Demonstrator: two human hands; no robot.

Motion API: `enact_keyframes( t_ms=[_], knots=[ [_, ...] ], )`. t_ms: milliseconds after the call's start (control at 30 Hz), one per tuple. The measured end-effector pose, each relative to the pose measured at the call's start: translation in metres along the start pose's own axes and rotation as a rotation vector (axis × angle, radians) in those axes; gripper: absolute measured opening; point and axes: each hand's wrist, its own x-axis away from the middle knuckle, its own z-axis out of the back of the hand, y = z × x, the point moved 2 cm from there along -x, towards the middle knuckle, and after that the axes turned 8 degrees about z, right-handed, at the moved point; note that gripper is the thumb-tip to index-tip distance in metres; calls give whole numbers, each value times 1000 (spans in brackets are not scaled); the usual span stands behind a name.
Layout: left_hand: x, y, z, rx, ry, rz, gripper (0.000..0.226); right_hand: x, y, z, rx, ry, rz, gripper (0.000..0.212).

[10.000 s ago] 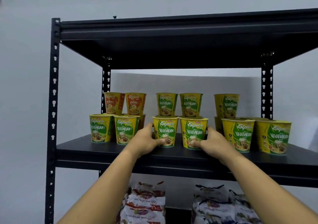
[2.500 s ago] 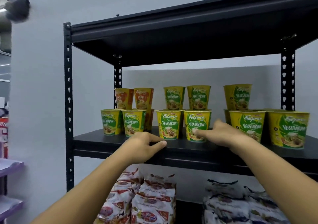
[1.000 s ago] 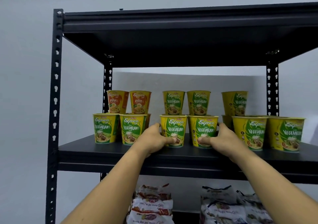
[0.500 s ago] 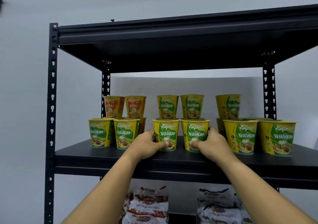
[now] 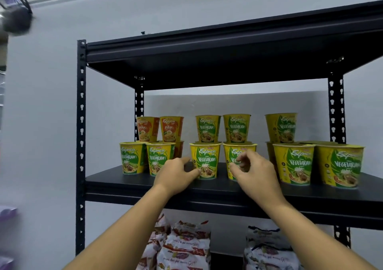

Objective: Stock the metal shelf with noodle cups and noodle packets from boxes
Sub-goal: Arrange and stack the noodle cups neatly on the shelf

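Observation:
The black metal shelf holds yellow-green Vegetarian noodle cups in stacked pairs. In the middle stand two front cups, the left one and the right one. My left hand rests at the left cup's lower left, thumb and forefinger tips touching it, fingers apart. My right hand hovers in front of the right cup with fingers loosely curled and spread, hiding much of its label. Noodle packets lie on the shelf below.
Two orange Ayam cups sit stacked at the back left, behind more Vegetarian cups. Larger-looking cups stand at the right. A second packet pile lies lower right. A wall fan hangs upper left.
Both hands have loosened from around the two middle cups and drawn back a little. The view has shifted left and upward, so the shelf sits further right.

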Motion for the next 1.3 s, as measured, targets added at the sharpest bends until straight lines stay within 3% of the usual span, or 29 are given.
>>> enact_keyframes(
  t_ms=[133,233,300,333,400,467,600,900,1000,1100,1167,1233,1300],
  knots=[
    [-2,-3,5,106,-111,59,77,1,-2,-1,10,-14,-25,23],
    [-13,1,1,220,-176,152,108,-5,2,4,-36,-5,-213,57],
    [-23,2,-5,305,-198,193,135,-11,6,7,-122,-78,-350,78],
    [-28,2,-8,351,-201,214,136,-13,6,8,-171,-127,-406,84],
    [-28,10,-12,418,-202,230,105,-16,10,7,-250,-202,-500,80],
    [-27,14,-17,447,-184,218,79,-18,15,5,-257,-234,-561,63],
    [-30,10,-21,446,-170,199,71,-18,24,1,-227,-245,-580,47],
    [-31,6,-23,436,-189,153,52,-17,13,5,-131,-214,-553,47],
    [-26,7,-18,311,-168,93,48,-13,11,8,-81,-46,-462,57],
    [-15,8,-7,114,-142,-11,55,-5,6,8,-43,60,-258,35],
    [-5,3,2,27,-169,-38,61,-2,1,8,-68,-7,-108,17],
    [5,-10,11,-47,-212,-23,63,0,-10,6,-80,-175,40,7],
    [13,-23,21,-125,-215,-11,61,-1,-23,-2,-38,-444,124,15]
  ],
)
